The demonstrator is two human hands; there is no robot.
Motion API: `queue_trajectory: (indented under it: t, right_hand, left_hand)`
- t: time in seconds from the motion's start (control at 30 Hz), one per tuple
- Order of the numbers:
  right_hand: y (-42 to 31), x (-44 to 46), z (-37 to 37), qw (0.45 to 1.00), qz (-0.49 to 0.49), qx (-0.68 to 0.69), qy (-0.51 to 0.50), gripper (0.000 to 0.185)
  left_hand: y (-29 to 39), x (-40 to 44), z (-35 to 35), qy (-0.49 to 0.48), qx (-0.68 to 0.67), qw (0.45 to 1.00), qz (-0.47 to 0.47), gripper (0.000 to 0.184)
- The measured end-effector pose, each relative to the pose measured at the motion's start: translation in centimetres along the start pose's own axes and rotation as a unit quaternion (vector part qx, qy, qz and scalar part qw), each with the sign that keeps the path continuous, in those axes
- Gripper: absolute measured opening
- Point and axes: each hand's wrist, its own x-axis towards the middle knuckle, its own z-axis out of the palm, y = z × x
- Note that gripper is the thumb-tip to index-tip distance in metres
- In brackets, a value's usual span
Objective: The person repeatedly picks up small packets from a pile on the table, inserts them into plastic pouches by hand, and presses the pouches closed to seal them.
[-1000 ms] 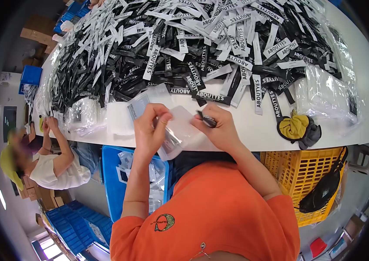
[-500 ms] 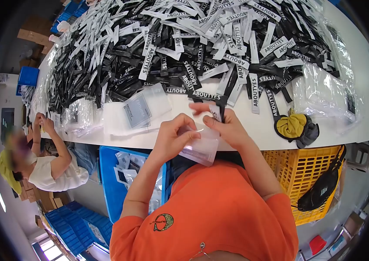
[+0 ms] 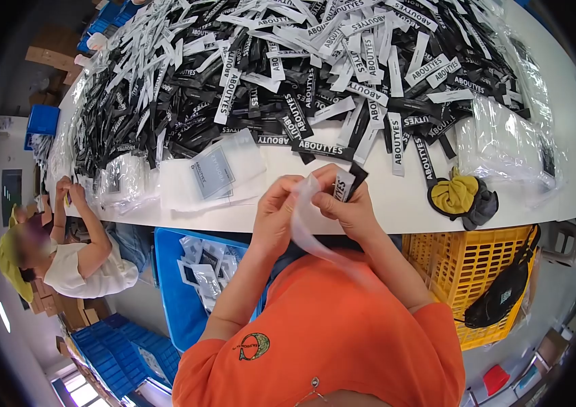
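Note:
Both hands meet over the table's front edge. My left hand pinches one side of a translucent plastic bag, whose lower part hangs curved toward the orange shirt. My right hand is closed on the other side of that bag, with a black strip and a white strip sticking up from the same fingers. Behind the hands lies a big heap of black and white printed strips. Flat clear bags with a grey printed card rest on the table, left of my left hand.
A blue bin with packed bags stands below the edge on the left, a yellow crate on the right. Yellow and grey scrunchies lie near clear plastic packs. A co-worker sits at far left.
The plastic bag came off the stack on the table, moved right and turned between my hands. My left hand shifted right, close to my right hand. The black and white strips stayed in my right hand.

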Motion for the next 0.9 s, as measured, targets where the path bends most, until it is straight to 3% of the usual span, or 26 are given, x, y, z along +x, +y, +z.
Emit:
queue_trajectory:
  t: [0.13, 0.2, 0.23, 0.33, 0.37, 0.4, 0.43, 0.47, 0.5, 0.53, 0.6, 0.63, 0.73, 0.77, 0.9]
  right_hand:
    - [0.0, -0.1, 0.9, 0.967, 0.098, 0.234, -0.008, 0.017]
    - [-0.5, 0.1, 1.1, 0.936, 0.152, 0.318, -0.023, 0.019]
    - [-0.5, 0.2, 1.2, 0.938, 0.173, 0.298, -0.026, 0.022]
    - [-0.7, 0.3, 1.4, 0.976, 0.122, 0.176, -0.042, 0.026]
    - [0.0, 0.4, 0.7, 0.993, 0.094, 0.07, -0.008, 0.012]
    - [0.0, 0.4, 0.7, 0.994, -0.028, -0.102, -0.008, 0.012]
    - [-0.1, 0.5, 0.6, 0.951, -0.148, -0.27, -0.009, 0.018]
    - [-0.1, 0.6, 0.5, 0.866, -0.262, -0.427, -0.008, 0.027]
    - [0.5, 0.4, 0.4, 0.882, -0.25, -0.399, -0.017, 0.047]
    - [0.7, 0.3, 0.0, 0.876, -0.265, -0.403, -0.01, 0.046]
    - [0.6, 0.3, -1.2, 0.861, -0.298, -0.412, 0.005, 0.045]
    - [0.6, -0.1, -1.9, 0.857, -0.268, -0.441, 0.003, 0.043]
    - [-1.5, -0.6, -3.1, 0.807, -0.215, -0.549, -0.037, 0.035]
    - [-2.5, -0.9, -3.0, 0.788, -0.18, -0.587, -0.049, 0.023]
    - [-4.4, 0.1, -3.5, 0.68, -0.145, -0.71, -0.11, 0.018]
  left_hand:
    - [-0.7, 0.3, 0.5, -0.008, -0.059, 0.993, 0.1, 0.011]
    - [0.1, 0.6, -0.6, -0.06, -0.183, 0.981, 0.015, 0.015]
    - [0.5, 0.8, -0.9, -0.087, -0.243, 0.966, -0.03, 0.017]
    - [2.3, 0.7, 0.8, -0.078, -0.234, 0.967, -0.068, 0.019]
    - [1.3, 0.9, -0.3, -0.029, -0.199, 0.976, -0.078, 0.034]
    - [1.7, 0.7, -0.1, -0.051, -0.155, 0.982, -0.09, 0.039]
    - [2.5, 0.5, 0.5, -0.074, -0.112, 0.986, -0.1, 0.045]
    - [2.6, 0.5, -0.4, -0.09, -0.005, 0.987, -0.136, 0.05]
    - [3.2, 0.6, -0.9, -0.116, 0.108, 0.973, -0.169, 0.056]
    - [3.8, 0.7, -1.2, -0.148, 0.211, 0.946, -0.197, 0.062]
    - [5.5, 0.2, -0.4, -0.161, 0.403, 0.89, -0.138, 0.06]
    - [5.2, 0.2, -0.9, -0.152, 0.501, 0.852, -0.026, 0.064]
    - [5.8, -0.4, -1.6, -0.158, 0.651, 0.727, 0.154, 0.067]
    - [6.0, -0.3, -1.9, -0.166, 0.674, 0.701, 0.166, 0.074]
    - [7.0, -0.2, -1.5, -0.172, 0.73, 0.631, 0.198, 0.079]
